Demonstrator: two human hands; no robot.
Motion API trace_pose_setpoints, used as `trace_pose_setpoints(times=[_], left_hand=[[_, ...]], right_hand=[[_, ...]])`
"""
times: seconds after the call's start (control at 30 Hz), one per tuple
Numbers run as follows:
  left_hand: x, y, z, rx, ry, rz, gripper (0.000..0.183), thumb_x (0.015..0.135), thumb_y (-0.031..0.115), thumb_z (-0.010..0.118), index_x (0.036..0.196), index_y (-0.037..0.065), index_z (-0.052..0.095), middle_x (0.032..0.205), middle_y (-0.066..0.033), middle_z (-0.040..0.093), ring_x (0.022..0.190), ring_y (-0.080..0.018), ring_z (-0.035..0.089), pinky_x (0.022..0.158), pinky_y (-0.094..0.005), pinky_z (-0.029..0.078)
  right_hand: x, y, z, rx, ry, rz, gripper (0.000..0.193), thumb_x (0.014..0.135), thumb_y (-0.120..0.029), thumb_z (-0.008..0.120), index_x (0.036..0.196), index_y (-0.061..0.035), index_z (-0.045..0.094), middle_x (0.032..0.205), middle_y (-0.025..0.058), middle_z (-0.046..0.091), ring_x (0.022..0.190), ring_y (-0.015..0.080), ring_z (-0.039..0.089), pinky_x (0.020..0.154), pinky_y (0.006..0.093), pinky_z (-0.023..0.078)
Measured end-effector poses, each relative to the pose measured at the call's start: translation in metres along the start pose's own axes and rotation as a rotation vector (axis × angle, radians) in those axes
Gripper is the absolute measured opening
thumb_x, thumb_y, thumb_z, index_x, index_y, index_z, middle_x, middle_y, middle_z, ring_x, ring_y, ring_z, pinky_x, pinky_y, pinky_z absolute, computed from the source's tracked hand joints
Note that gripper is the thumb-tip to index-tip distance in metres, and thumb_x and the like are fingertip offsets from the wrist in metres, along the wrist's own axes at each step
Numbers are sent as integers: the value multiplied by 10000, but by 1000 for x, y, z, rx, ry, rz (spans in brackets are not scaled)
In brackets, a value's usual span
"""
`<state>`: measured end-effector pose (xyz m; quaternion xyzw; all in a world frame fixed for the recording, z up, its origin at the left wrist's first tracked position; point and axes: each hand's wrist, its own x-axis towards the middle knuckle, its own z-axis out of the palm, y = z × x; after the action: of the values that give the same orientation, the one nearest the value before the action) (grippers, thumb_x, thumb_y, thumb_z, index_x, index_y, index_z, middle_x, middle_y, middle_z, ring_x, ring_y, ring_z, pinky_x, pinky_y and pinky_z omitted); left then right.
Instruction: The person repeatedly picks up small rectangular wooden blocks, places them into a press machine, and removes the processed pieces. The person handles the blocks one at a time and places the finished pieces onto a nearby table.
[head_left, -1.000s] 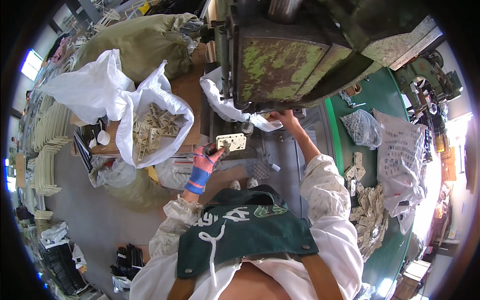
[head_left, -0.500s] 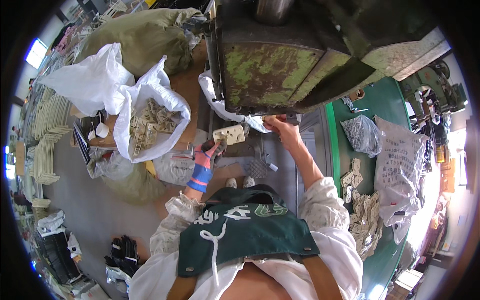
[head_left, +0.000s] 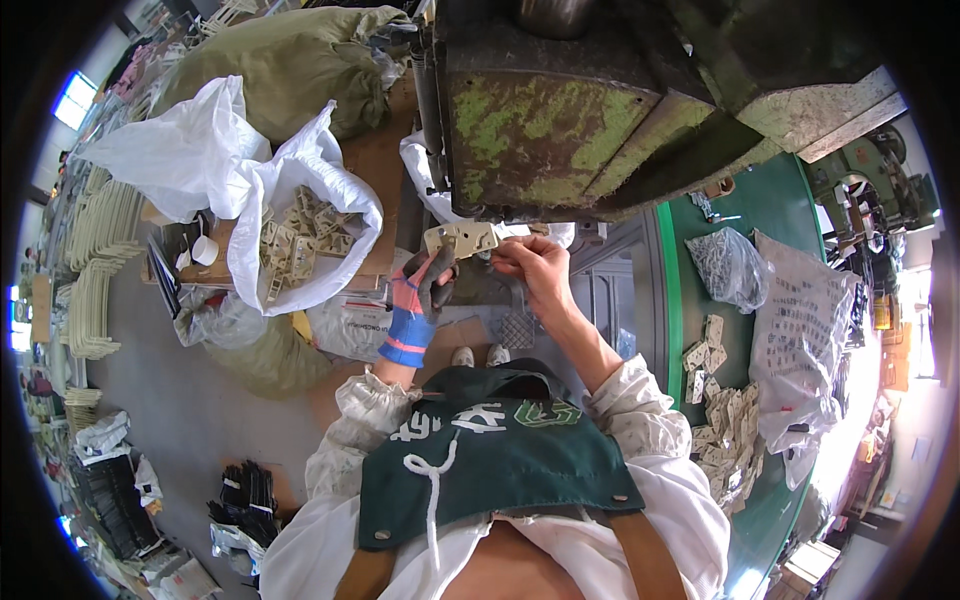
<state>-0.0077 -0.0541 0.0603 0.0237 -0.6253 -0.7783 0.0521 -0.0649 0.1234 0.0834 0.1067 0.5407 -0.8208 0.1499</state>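
Note:
In front of the machine, my left hand, in a pink, blue and dark glove, grips a cream plate with holes by its near side. My bare right hand is at the plate's right end, thumb and fingers pinched together. Whatever small thing it may pinch is hidden by the fingers. Just beyond both hands stands the large press head, dark metal with worn green paint. A white sack on the left holds several similar cream plates.
On the right, a green table bears loose cream plates, a clear bag of small metal parts and a printed whitish sack. An olive sack lies far left. Black parts lie at lower left.
My right hand has drawn back from under the press head, nearer and leftward, to the plate's end. My left hand has moved the plate slightly farther away, close to the right hand.

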Motion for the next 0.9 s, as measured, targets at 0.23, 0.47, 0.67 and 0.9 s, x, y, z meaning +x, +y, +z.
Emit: trace_pose_setpoints(times=[0.23,0.47,0.67,0.9], left_hand=[[17,1,21,-248,181,-226,153,827,188,661,785,46,623,659,-7,587,484,-35,443,419,-183,287],[21,-16,12,-184,158,-222,144,815,176,672,758,45,658,733,-52,672,525,-45,510,451,-185,361],[25,-19,6,-129,146,-158,152,836,164,650,797,18,658,648,10,556,526,-35,464,456,-195,339],[28,-11,3,-163,110,-294,148,815,134,669,796,-12,658,733,-81,668,530,-78,538,480,-187,391]], right_hand=[[0,13,-6,30,18,35,143,839,-8,608,932,100,612,828,125,658,687,153,653,646,225,553],[-10,13,-29,-97,-18,-134,216,878,-35,590,1066,70,598,859,102,658,733,144,645,693,255,544],[-28,-20,-37,-177,-202,-155,253,873,-26,594,1114,50,571,870,98,655,747,144,631,716,263,531],[-29,-29,-16,-268,-28,-250,131,818,-54,674,894,51,658,820,79,662,765,118,630,742,267,541]])
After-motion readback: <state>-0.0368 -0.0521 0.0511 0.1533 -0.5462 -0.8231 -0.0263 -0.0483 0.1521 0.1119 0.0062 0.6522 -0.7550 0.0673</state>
